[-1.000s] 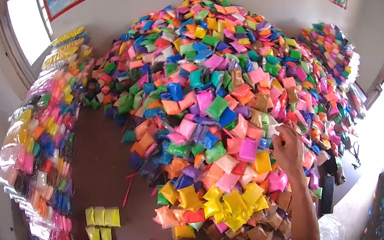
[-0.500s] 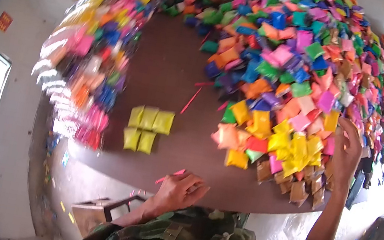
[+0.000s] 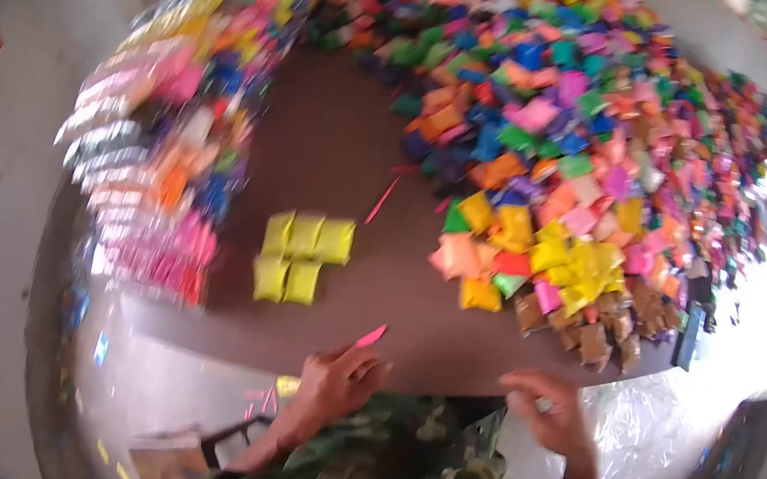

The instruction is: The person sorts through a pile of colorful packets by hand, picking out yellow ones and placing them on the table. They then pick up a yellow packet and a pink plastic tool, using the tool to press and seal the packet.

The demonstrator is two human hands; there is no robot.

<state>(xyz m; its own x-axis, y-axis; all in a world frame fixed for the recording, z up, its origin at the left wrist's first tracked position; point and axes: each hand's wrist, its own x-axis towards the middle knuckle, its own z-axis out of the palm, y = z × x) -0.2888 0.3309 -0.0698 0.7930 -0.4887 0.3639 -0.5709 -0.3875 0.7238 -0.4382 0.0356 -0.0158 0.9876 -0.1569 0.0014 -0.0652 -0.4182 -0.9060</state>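
Note:
My left hand (image 3: 339,384) is closed at the table's front edge, with a small pink strip (image 3: 371,336) sticking out from its fingers. My right hand (image 3: 550,410) hovers by the front edge, fingers curled and thumb near the index finger; whether anything small is between them is too blurred to tell. Several yellow-green packets (image 3: 306,238) lie in two rows on the brown table (image 3: 319,138), beyond my left hand. Yellow packets (image 3: 581,271) and brown packets (image 3: 594,344) lie beyond my right hand, at the near end of a big colourful heap.
Stacked, glossy packets (image 3: 158,131) line the table's left side. The large mixed heap (image 3: 530,92) covers the back and right. A thin pink strip (image 3: 384,197) lies mid-table. A dark, narrow object (image 3: 689,336) stands at the right edge.
My right hand has come from the right side of the heap down to the front edge. My left hand has moved slightly left, still with the pink strip. The view has shifted a little.

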